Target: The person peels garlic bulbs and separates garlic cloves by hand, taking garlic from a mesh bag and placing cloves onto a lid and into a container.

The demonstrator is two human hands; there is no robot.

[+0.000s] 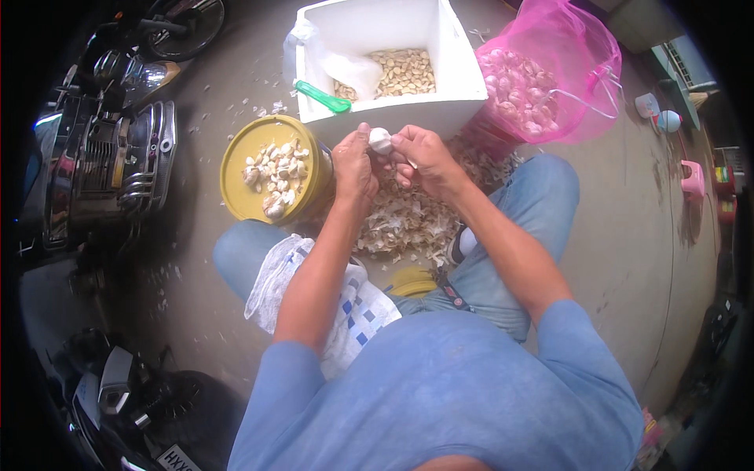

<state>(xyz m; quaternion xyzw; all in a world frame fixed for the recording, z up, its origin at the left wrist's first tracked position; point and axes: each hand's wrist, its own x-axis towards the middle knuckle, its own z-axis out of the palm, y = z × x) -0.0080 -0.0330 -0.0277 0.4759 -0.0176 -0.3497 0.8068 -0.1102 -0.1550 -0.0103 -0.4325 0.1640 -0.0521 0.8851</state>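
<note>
A white garlic bulb (380, 140) is held up between my two hands, in front of the foam box. My left hand (356, 166) grips its left side, thumb pointing up. From the right, my right hand (425, 157) pinches the bulb with thumb and fingers. Below both hands lies a heap of dry garlic skins (408, 220). To the left, loose cloves and a few bulbs (276, 173) lie on the yellow lid of a bucket (236, 182). Peeled cloves (404, 72) fill part of the white foam box (463, 67), beside a clear plastic bag (345, 71).
A green-handled tool (323, 96) rests on the box's near rim. At its right stands a pink mesh sack (585, 47) of garlic bulbs (518, 90). A patterned cloth (345, 314) covers my left thigh. Motorcycles (118, 157) line the left side. A pink stool (693, 179) is far right.
</note>
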